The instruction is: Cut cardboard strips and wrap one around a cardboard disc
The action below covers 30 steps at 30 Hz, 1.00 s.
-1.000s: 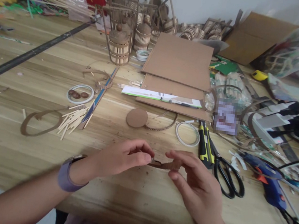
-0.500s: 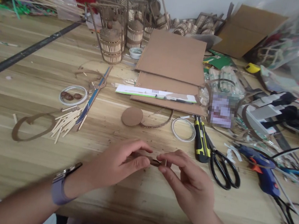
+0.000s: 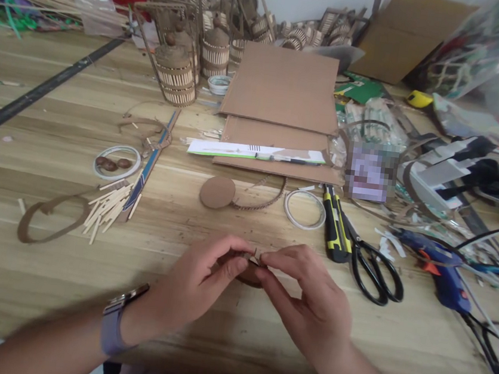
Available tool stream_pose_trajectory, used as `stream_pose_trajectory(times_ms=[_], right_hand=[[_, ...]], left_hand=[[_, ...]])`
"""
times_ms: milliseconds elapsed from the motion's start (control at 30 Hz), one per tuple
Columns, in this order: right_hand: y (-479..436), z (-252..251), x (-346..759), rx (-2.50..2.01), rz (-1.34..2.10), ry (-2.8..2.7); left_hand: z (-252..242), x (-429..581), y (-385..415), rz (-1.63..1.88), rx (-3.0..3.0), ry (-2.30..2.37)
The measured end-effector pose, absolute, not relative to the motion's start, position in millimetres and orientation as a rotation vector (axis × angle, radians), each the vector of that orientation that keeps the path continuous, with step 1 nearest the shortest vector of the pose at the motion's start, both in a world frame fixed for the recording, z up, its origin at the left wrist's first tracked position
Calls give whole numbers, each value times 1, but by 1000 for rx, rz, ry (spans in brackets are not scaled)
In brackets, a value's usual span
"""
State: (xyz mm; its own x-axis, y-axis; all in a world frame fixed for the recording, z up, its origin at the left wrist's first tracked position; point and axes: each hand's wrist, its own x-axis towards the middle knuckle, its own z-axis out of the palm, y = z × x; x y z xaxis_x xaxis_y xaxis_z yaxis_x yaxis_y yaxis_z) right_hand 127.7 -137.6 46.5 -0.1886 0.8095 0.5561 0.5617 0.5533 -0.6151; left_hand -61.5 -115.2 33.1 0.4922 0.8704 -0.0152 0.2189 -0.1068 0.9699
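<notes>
My left hand (image 3: pixel 203 281) is closed on a small round brown cardboard piece (image 3: pixel 250 277), with thumb and forefinger at its upper edge. From the other side my right hand (image 3: pixel 315 296) pinches the same piece, its fingertips nearly meeting those of the left. Both hands hide much of the piece, held low over the wooden table near its front edge. Beyond them lies a flat cardboard disc (image 3: pixel 217 192), with a curved brown strip (image 3: pixel 260 205) beside it. A roll of white tape (image 3: pixel 304 210) rests farther right.
Right of my hands are a yellow-black utility knife (image 3: pixel 336 224), black scissors (image 3: pixel 377 273) and a blue glue gun (image 3: pixel 450 279). Thin wooden sticks (image 3: pixel 109 207) and a tape ring (image 3: pixel 117 163) around brown beads lie left. Cardboard sheets (image 3: pixel 283 89) and small stick-sided lanterns (image 3: pixel 175 73) stand behind.
Both hands have shifted slightly left and closer together. The brown piece has tilted, so more of its rounded face shows below the fingertips. The view has moved a little.
</notes>
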Motion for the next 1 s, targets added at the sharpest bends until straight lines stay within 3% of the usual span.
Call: stream_pose_trajectory(times_ms=[1000], right_hand=[[-131,43,124,-1073,210,-2086]], left_hand=[[30,-59,-117,778,1406,1062]])
